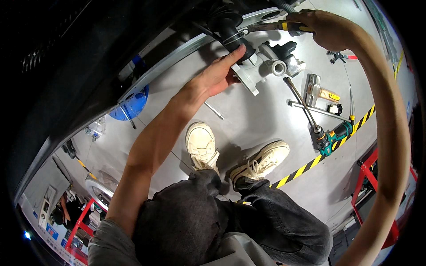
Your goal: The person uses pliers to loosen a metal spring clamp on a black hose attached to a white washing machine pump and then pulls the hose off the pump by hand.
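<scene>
My left hand (218, 76) is closed around a black rubber hose (230, 35), its thumb pressed on the hose's lower end and its other fingers behind a grey cast-metal housing (248, 80). The housing has a flange and a round open port, and it hangs below the hose. A thin clamp circles the hose. My right hand (326, 30), at the upper right, is wrapped around a pair of pliers (270, 26) with black-and-yellow handles. The tip of the pliers meets the hose near the clamp. My right fingers are partly hidden.
On the floor at right lie a hammer (312, 88), a green cordless drill (330, 139) with a long bit and a metal bar. A metal rod (214, 110) lies near my shoes. A dark vehicle body (57, 88) fills the upper left; a blue round object (133, 106) sits beside it.
</scene>
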Demonstrator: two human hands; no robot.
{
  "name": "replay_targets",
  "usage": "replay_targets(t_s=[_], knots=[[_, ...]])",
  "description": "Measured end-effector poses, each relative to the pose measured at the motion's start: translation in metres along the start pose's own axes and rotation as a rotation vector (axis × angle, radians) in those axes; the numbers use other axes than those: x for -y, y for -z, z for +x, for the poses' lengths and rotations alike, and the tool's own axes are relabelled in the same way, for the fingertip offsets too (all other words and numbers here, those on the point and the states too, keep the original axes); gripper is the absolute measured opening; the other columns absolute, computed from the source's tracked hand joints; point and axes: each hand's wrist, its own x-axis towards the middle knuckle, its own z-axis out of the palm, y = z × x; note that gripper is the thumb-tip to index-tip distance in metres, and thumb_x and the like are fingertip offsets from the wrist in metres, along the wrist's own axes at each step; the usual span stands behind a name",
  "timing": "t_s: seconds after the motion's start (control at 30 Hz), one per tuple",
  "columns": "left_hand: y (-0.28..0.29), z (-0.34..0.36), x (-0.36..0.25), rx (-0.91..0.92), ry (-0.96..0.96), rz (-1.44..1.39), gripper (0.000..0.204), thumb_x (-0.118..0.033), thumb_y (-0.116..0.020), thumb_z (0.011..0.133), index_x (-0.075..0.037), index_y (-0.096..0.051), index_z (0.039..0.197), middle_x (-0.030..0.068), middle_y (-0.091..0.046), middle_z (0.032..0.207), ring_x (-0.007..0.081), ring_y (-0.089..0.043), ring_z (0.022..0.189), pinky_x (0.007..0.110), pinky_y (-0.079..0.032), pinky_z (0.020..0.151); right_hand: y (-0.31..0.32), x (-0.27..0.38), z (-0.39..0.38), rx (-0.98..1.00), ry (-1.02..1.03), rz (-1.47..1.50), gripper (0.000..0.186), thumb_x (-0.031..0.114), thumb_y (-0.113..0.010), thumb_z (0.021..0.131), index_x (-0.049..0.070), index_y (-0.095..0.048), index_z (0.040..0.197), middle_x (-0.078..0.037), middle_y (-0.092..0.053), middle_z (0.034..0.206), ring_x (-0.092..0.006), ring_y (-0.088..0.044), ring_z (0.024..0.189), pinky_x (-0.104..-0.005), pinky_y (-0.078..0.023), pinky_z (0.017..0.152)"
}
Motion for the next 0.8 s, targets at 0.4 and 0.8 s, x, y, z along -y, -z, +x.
replay_targets(t_s=[0.4, 0.8], knots=[[-0.028, 0.0, -0.003, -0.259, -0.154, 0.192, 0.073, -0.068, -0.054, 0.086, -0.007, -0.056, 0.127, 0.0078, -0.064, 0.115, 0.0183, -0.064, 0.098, 0.035, -0.052, 0.082, 0.014, 0.018, 0.004, 0.167, -0.03, 0.08, 0.085, -0.025, -0.039, 0.072, 0.02, -0.044, 0.144, -0.016, -0.057, 0.132, -0.0338, -0.057, 0.119, -0.0439, -0.047, 0.106], [-0.021, 0.006, 0.005, -0.282, -0.252, 0.056, 0.046, -0.039, -0.066, 0.09, -0.008, -0.055, 0.122, 0.0036, -0.062, 0.112, 0.0144, -0.059, 0.102, 0.034, -0.047, 0.089, 0.005, 0.024, -0.011, 0.11, -0.162, 0.088, 0.083, -0.023, -0.036, 0.073, 0.017, -0.042, 0.146, -0.014, -0.053, 0.135, -0.034, -0.06, 0.116, -0.0408, -0.052, 0.102]])
